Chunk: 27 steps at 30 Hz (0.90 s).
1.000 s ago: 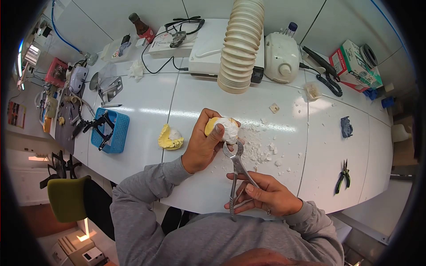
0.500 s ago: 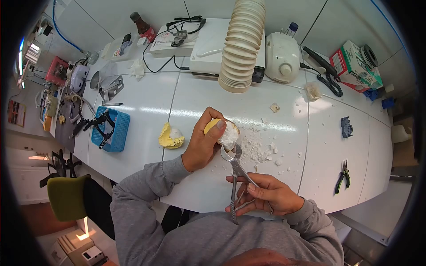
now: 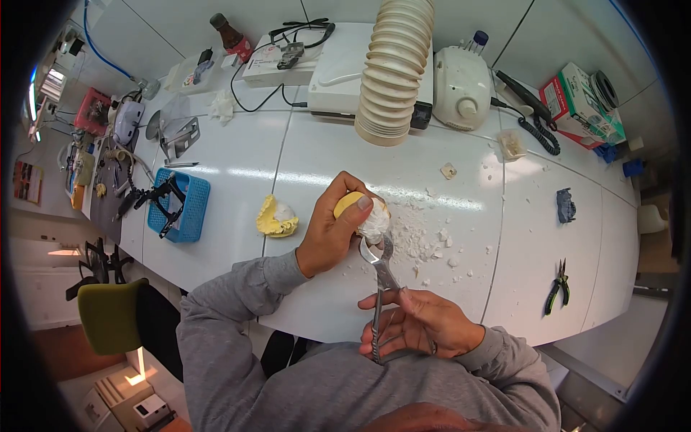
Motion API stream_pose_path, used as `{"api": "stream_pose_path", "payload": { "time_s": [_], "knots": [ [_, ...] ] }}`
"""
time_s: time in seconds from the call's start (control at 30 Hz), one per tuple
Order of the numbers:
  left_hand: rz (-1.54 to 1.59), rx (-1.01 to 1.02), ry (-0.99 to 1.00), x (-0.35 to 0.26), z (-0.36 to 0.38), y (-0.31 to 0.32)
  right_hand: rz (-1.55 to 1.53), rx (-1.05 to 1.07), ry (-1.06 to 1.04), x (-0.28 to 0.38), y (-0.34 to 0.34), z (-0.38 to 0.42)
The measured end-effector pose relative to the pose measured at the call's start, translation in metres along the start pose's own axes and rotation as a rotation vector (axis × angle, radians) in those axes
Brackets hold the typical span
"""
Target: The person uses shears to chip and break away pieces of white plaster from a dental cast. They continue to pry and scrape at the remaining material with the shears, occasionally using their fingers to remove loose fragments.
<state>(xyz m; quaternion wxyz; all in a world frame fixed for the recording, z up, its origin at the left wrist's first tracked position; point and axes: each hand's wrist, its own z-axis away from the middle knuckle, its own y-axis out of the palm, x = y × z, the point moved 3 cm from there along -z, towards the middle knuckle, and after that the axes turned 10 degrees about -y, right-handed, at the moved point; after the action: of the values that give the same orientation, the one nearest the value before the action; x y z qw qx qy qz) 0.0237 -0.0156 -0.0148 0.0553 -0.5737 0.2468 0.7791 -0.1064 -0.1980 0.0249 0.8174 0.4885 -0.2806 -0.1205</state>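
My left hand (image 3: 332, 229) is closed around a yellow-and-white plaster model (image 3: 373, 225), its thumb pressed over the top. Chipped white plaster shows on the side facing the pliers. Plaster nippers (image 3: 381, 272) have their metal jaws against the lower edge of that model. My right hand (image 3: 425, 322) holds the nippers by their handles, with the thumb near the pivot and the fingers loosely around; the palm hides part of one handle. To the left of my left hand lies a second yellow plaster piece (image 3: 276, 217) with a white part in it.
White plaster crumbs (image 3: 421, 237) lie right of the model. A ribbed suction hose (image 3: 394, 79) hangs above the table. Green-and-black pliers (image 3: 557, 288) and a grey-blue lump (image 3: 565, 206) lie at the right. A blue basket (image 3: 193, 209) stands at the left, a white control unit (image 3: 461, 93) behind.
My right hand has shifted its hold on the nippers, the thumb moving up towards the pivot and the fingers loosening. The model and jaws stay nearly in place.
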Motion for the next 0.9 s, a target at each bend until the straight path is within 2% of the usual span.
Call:
{"api": "stream_pose_path", "payload": {
  "time_s": [0.17,0.43,0.63,0.77,0.9],
  "knots": [
    [-0.068,-0.021,-0.040,0.000,0.002,-0.002,0.043,-0.044,-0.026,-0.006,0.001,0.001],
    [-0.055,-0.029,0.005,0.002,0.005,0.001,0.066,-0.012,-0.080,-0.018,-0.007,0.001],
    [-0.043,-0.049,0.018,-0.001,0.003,0.003,0.124,-0.073,-0.063,-0.014,-0.001,0.001],
    [-0.068,-0.047,0.035,0.003,0.001,-0.001,0.382,-0.099,-0.110,0.000,0.004,0.005],
    [0.187,-0.012,-0.035,-0.007,0.002,0.006,0.718,-0.103,-0.230,0.020,0.007,0.015]
  ]
}}
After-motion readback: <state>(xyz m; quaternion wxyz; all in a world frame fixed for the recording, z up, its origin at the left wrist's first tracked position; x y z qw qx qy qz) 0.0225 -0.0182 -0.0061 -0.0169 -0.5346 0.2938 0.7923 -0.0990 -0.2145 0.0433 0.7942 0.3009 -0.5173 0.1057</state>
